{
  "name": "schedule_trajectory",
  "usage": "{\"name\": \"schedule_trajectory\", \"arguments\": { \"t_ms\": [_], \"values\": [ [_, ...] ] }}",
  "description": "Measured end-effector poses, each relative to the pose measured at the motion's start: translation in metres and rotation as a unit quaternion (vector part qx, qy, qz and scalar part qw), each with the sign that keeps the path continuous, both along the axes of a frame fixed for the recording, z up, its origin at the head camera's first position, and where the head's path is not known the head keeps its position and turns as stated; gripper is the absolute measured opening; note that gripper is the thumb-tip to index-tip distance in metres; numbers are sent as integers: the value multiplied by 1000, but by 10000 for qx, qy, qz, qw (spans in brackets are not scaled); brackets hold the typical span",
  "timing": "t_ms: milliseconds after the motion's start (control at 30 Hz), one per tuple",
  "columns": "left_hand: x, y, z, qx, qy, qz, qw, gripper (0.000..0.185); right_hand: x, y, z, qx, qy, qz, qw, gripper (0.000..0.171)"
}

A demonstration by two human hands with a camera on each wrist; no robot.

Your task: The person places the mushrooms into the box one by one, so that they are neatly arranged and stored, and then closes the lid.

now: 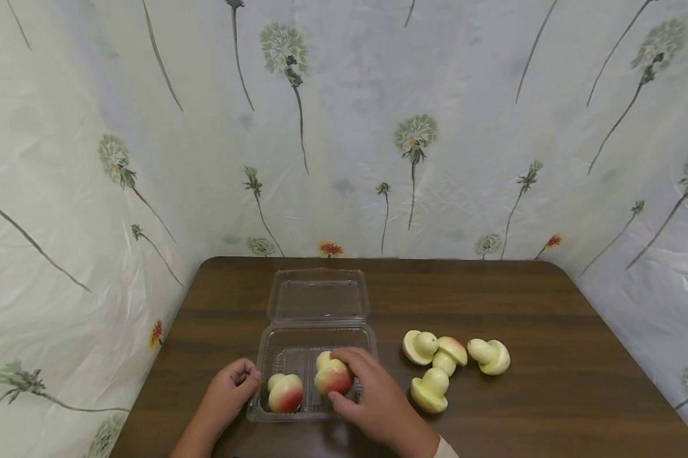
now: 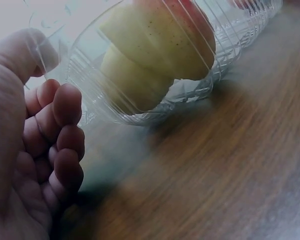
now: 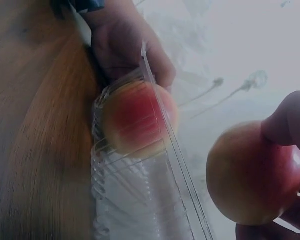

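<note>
My right hand [image 1: 372, 394] grips red-yellow mushroom-shaped toy [image 1: 332, 375] over clear plastic clamshell tray [image 1: 275, 346], lower centre of frame. My left hand [image 1: 229, 388], fingers curled, braces tray's left rim. Second red-yellow toy [image 1: 285, 392] lies inside; four pale ones [image 1: 453, 366] wait lower right.

Clear ribbed glossy plastic clamshell box [image 1: 315, 305]; dark wood-grain table [image 1: 550, 381], smooth; mushroom pieces [image 1: 455, 366] matt, smooth; crinkled glossy plastic backdrop sheet [image 1: 464, 95].
</note>
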State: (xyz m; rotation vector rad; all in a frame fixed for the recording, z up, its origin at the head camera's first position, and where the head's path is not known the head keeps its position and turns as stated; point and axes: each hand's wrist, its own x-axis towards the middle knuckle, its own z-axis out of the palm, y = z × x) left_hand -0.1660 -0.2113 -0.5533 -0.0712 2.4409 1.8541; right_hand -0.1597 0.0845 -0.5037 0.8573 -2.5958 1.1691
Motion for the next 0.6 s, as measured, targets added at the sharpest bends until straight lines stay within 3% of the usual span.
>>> {"name": "schedule_trajectory", "arguments": {
  "t_ms": [167, 300, 600],
  "values": [
    [6, 5, 16, 46, 102, -69, 9999, 11, -3, -5, -1, 118, -64, 166, 9998, 54],
    [4, 4, 11, 43, 90, -92, 9999, 12, -3, -10, -2, 161, -131, 190, 9996, 54],
    [7, 5, 21, 6, 173, -122, 9998, 12, -5, -17, 0, 400, -134, 113, 9990, 54]
  ]
}}
